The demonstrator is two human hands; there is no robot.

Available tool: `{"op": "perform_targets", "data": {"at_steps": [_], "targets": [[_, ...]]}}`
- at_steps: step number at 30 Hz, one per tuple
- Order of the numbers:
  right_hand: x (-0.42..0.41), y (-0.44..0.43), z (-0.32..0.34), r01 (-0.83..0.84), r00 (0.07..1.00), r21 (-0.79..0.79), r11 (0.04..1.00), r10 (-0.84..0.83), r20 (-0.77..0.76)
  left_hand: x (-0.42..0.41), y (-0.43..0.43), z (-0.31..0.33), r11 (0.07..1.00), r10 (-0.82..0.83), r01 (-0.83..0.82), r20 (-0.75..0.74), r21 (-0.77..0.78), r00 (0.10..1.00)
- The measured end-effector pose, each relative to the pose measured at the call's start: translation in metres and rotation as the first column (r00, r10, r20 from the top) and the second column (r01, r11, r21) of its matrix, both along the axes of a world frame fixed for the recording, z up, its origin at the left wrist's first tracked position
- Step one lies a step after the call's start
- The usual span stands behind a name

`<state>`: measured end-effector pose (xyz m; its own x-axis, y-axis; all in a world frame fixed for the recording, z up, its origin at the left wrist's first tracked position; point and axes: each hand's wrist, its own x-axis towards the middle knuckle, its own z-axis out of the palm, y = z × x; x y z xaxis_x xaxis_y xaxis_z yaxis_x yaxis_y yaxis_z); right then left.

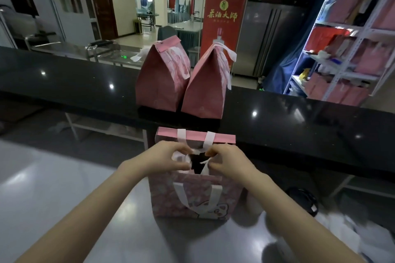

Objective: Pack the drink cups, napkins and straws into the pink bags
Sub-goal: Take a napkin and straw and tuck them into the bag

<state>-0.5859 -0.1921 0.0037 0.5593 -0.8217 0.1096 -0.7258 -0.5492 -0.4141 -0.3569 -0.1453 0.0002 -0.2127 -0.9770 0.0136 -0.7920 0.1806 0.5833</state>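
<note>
Left hand: we see our left hand [168,157] at the mouth of the near bag, fingers pinched on a piece of white ribbon [181,156].
Right hand: our right hand [224,159] mirrors it on the other side, fingertips closed on the same white ribbon ends above the opening.
Open pink bag: the pink bag [192,196] stands upright on the grey worktop [53,188], just before the black counter [85,83]; its flap is folded back and its white handles hang down the front.
Contents: we see only a dark gap inside; we cannot tell what it holds.
Closed bags: two more pink bags, one on the left [160,79] and one on the right [206,87], stand side by side on the black counter, tops folded shut.
Background: a shelf rack [350,49] with pink and red packages stands at the right.
</note>
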Motion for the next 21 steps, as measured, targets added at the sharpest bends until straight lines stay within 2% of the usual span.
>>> {"op": "perform_targets", "data": {"at_steps": [2,4,7,10,14,21], "targets": [[0.001,0.001,0.003,-0.042,0.999,0.028,0.999,0.043,-0.011,-0.002,0.001,0.003,0.999,-0.044,0.044,0.084,0.011,0.995],[-0.002,0.004,0.006,-0.044,0.999,0.005,0.999,0.044,0.031,-0.007,0.003,0.007,0.997,-0.041,0.047,0.098,-0.055,0.994],[-0.016,0.013,0.011,0.007,0.986,-0.093,0.996,0.008,0.166,-0.016,0.005,0.013,0.984,0.005,-0.006,-0.002,-0.179,1.000],[-0.045,0.023,0.015,0.074,0.967,-0.146,0.987,-0.035,0.253,-0.039,0.005,0.019,0.964,-0.023,-0.012,-0.127,-0.267,0.992],[-0.100,0.028,0.020,0.156,0.953,-0.154,0.976,-0.108,0.282,-0.097,0.000,0.025,0.951,-0.099,0.028,-0.218,-0.307,0.971],[-0.244,0.047,0.007,0.366,0.907,-0.043,0.930,-0.345,0.241,-0.249,-0.014,0.023,0.929,-0.284,0.216,-0.206,-0.302,0.936]]}}
